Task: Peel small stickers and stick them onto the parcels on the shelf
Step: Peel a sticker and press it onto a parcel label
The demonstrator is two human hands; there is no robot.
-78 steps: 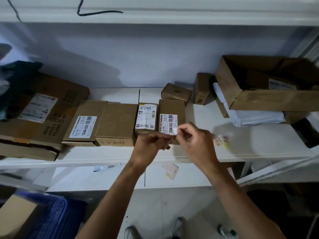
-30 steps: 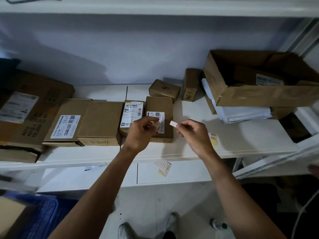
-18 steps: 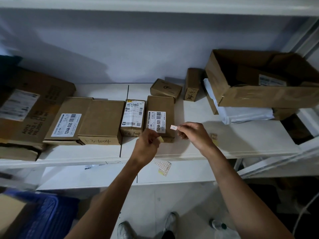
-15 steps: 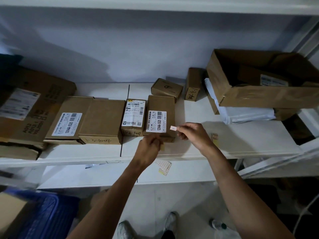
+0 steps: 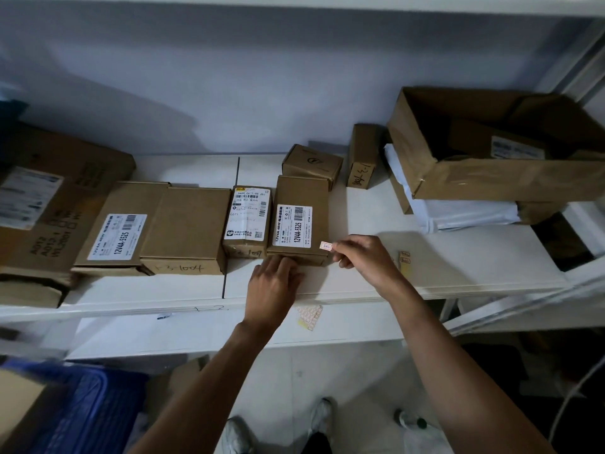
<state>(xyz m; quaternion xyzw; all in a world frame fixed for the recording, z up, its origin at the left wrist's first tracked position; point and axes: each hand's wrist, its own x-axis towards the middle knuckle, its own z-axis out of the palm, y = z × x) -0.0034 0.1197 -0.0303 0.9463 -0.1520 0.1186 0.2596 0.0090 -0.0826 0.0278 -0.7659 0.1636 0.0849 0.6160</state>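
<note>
our left hand (image 5: 273, 283) lies flat, fingers straight, against front of parcel (image 5: 301, 191), we think to stop it sliding. at parcel's front right corner our right hand (image 5: 363, 257) pinches small sticker (image 5: 325, 245) by one end, so rest can land first.

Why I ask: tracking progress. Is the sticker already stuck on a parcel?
No, the right hand pinches the sticker at the parcel edge.

centre parcel label (image 5: 293, 226): "12V4A-5525" | left parcel label (image 5: 118, 236): "12V4A-5525" | large carton (image 5: 49, 250): "A012" | plain box front (image 5: 183, 267): "1004"
</note>
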